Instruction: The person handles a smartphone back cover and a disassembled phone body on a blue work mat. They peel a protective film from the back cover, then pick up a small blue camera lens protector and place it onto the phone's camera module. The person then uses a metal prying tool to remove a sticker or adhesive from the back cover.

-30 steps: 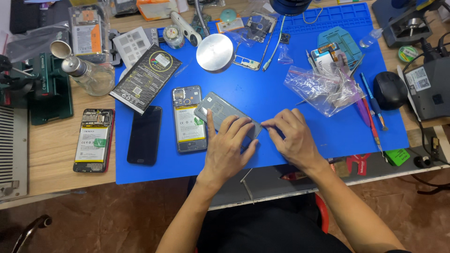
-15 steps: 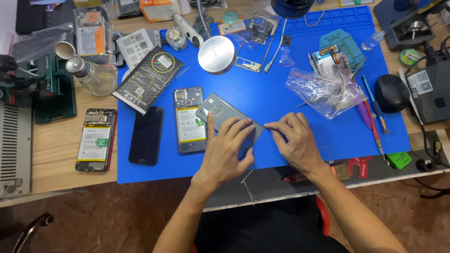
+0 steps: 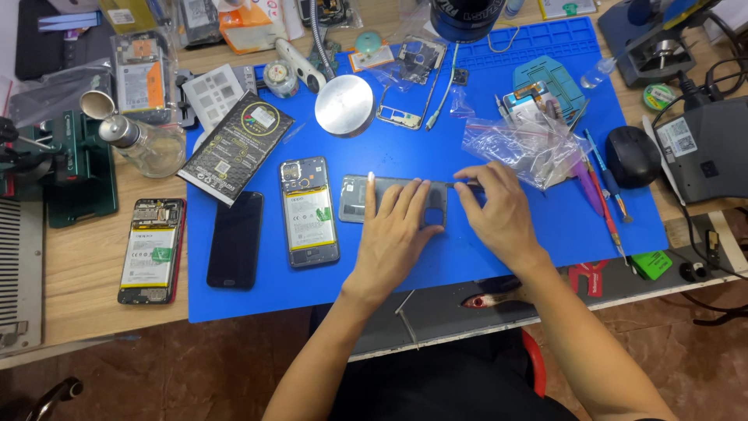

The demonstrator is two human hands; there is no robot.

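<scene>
— Item one, largest?
— Blue mat (image 3: 514,86), under everything. Next, grey phone back cover (image 3: 360,196), lying flat at its middle.
— Hands?
— My left hand (image 3: 396,234), fingers spread, presses it down. My right hand (image 3: 499,214) pinches a thin tool at its right edge.
— Risk?
— I judge the tool could slip and gouge the cover.

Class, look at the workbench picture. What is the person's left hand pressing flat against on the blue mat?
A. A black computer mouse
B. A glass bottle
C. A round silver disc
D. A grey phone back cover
D. The left hand lies spread over the grey phone back cover on the blue mat, while the right hand touches the cover's far end.
</scene>
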